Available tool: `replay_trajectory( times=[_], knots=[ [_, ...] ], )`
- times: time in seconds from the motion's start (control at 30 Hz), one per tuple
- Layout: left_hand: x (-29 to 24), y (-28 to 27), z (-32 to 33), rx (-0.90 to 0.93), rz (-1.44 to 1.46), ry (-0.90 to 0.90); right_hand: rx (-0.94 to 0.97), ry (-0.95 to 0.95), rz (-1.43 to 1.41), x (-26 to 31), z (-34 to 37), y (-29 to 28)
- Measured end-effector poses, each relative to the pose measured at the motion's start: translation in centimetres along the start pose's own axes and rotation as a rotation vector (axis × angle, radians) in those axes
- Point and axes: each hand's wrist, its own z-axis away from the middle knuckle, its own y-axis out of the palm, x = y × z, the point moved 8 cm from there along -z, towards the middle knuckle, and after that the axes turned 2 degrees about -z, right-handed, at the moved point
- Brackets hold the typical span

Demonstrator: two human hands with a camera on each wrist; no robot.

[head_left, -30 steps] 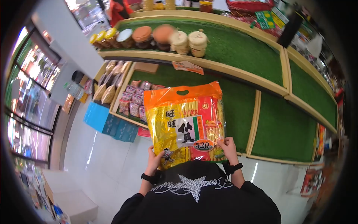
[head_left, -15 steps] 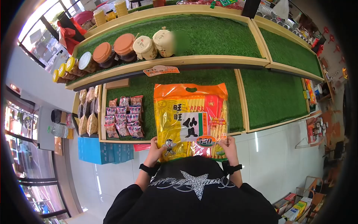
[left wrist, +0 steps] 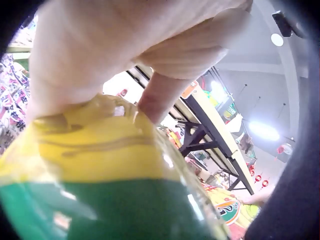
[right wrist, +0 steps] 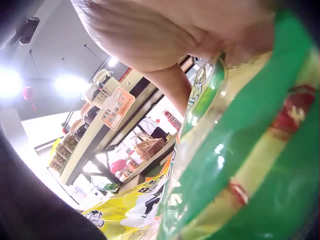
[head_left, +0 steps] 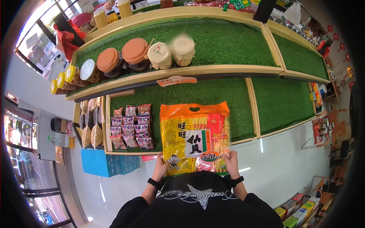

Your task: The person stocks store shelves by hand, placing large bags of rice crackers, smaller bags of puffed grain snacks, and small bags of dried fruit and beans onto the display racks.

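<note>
A large snack bag (head_left: pixel 195 138), yellow and red with an orange top band and a cut-out handle hole, is held upright before the dark shirt. The left hand (head_left: pixel 161 167) grips its lower left edge, thumb on the printed front. At the lower right edge the right hand (head_left: pixel 230 163) pinches it the same way. In the left wrist view the left hand (left wrist: pixel 125 45) bears on the yellow plastic, above a green band. The right wrist view has the right hand (right wrist: pixel 170 35) curled over the bag's green edge (right wrist: pixel 250 160).
Behind the bag is a two-tier shelf lined with green turf (head_left: pixel 205 91). Small snack packets (head_left: pixel 131 127) stand in rows on the lower tier, left of the bag. Lidded jars (head_left: pixel 110 62) line the upper tier. Blue boxes (head_left: pixel 110 162) sit on the floor at left.
The view has swung round to face the shelf more squarely, then tilted slightly. Both hands keep hold of the bag, which sits a little lower in view than half a second ago.
</note>
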Motion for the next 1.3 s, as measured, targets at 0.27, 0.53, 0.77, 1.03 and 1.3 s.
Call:
replay_trajectory(
  times=[0.27, 0.53, 0.77, 1.03, 1.3],
  knots=[
    [-1.2, -3.8, -7.3, -0.036, -0.085, 0.120, 0.101, -0.114, 0.134, 4.1, -6.2, 5.5],
    [-0.4, -6.4, -18.4, -0.156, -0.308, 0.256, 0.105, -0.209, 0.076, 2.9, -15.4, 12.2],
    [4.7, -6.6, -17.5, -0.237, -0.769, 0.061, 0.197, -0.019, 0.619, -7.8, -16.4, 16.2],
    [15.4, -9.1, -9.2, -0.079, -0.720, -0.133, -0.159, 0.100, 0.500, -15.0, -5.9, 1.5],
    [25.5, -13.1, -6.7, 0.078, -0.615, -0.367, -0.575, 0.537, 0.142, -25.0, 8.6, -10.3]
  ],
)
